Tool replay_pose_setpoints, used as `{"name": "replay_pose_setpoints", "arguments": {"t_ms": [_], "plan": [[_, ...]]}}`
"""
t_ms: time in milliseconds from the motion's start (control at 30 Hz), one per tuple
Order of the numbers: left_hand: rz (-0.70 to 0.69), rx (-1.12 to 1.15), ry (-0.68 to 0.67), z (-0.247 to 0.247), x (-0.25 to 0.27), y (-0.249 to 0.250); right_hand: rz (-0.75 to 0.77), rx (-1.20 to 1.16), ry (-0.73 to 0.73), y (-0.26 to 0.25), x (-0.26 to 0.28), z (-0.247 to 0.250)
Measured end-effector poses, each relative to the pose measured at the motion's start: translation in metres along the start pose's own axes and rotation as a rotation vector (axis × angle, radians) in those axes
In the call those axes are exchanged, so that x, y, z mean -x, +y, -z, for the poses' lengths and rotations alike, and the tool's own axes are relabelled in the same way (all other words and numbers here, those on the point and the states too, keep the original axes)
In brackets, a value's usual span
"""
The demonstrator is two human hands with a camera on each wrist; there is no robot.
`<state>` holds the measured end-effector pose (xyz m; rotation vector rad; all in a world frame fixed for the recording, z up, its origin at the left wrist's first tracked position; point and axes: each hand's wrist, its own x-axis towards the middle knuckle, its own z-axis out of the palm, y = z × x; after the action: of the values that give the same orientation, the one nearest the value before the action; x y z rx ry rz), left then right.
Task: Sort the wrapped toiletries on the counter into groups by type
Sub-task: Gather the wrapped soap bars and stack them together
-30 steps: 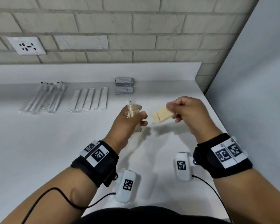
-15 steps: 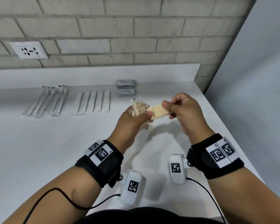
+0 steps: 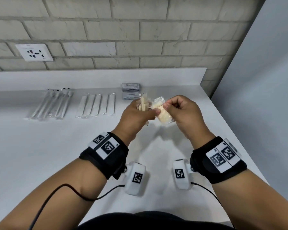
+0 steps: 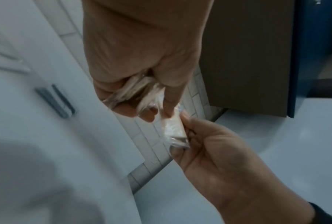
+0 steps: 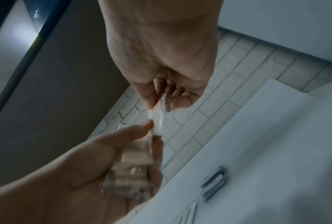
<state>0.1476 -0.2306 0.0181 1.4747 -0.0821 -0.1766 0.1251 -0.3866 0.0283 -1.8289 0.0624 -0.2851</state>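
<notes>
- The left hand [image 3: 136,113] is raised above the counter, its fingers curled round a small bundle of cream-coloured pieces in crinkly clear wrappers [image 3: 143,103]; the bundle's top ends stick up past the knuckles.
- The right hand [image 3: 181,112] pinches one more cream, flat, clear-wrapped piece [image 3: 161,112] between thumb and forefinger, held just right of the bundle, with the left thumb touching its near edge.
- In the left wrist view the wrapped bundle [image 4: 140,94] shows glossy and creased inside the palm; the single piece [image 4: 173,128] hangs between the two hands. The right wrist view is blurred there.
- Both wrists carry black fabric bands with square black-and-white markers, and small white camera housings with dark cables hang beneath them.
- The smooth matte white counter [image 3: 40,155] runs to a low white upstand at the far side.
- Far left on it lies a row of long, thin, clear-wrapped white sticks with black tips [image 3: 51,103].
- Just right of these lies a row of flat, narrow, pale strips in clear sleeves [image 3: 96,105].
- Further right, near the hands, sit two small stacks of grey rectangular sachets with printed text [image 3: 130,91].
- Behind stands a wall of rough pale-grey brick with a white plastic socket plate [image 3: 34,52] at the left; a plain grey panel closes the right side.
</notes>
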Motion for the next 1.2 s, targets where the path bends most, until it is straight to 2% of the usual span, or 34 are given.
{"name": "replay_pose_setpoints", "arguments": {"t_ms": [100,200,300,367,433,500,600,767,833,933,1100,1200], "plan": [[0.025,0.076,0.07,-0.003,-0.002,-0.009,0.036,-0.007,0.025,0.0,0.007,-0.008],[0.024,0.085,0.091,-0.002,-0.003,-0.012,-0.011,-0.09,-0.01,0.005,0.008,-0.009],[0.049,0.155,0.018,-0.001,-0.001,-0.015,-0.093,-0.175,-0.038,0.012,0.004,-0.005],[0.086,0.224,-0.067,0.0,0.0,-0.017,-0.128,-0.241,-0.123,0.015,0.001,-0.003],[0.116,0.259,-0.094,0.001,0.0,-0.02,-0.126,-0.261,-0.21,0.017,0.0,0.0],[0.104,0.228,-0.073,0.0,0.0,-0.022,-0.126,-0.223,-0.226,0.017,-0.001,-0.001],[0.045,0.147,-0.065,-0.004,0.0,-0.024,-0.13,-0.175,-0.171,0.017,-0.002,-0.006],[0.059,0.045,-0.02,-0.008,0.001,-0.033,-0.188,-0.329,-0.034,0.02,-0.008,-0.003],[0.044,0.068,0.026,-0.008,0.0,-0.038,-0.25,-0.366,-0.056,0.023,-0.009,0.001],[0.02,0.072,0.087,-0.006,-0.001,-0.042,-0.339,-0.35,-0.164,0.027,-0.008,0.005],[0.004,0.03,0.073,-0.004,-0.002,-0.045,-0.294,-0.252,-0.137,0.033,-0.008,0.001],[0.008,-0.007,0.062,-0.002,-0.001,-0.045,-0.301,-0.257,-0.197,0.034,-0.01,0.001]]}}
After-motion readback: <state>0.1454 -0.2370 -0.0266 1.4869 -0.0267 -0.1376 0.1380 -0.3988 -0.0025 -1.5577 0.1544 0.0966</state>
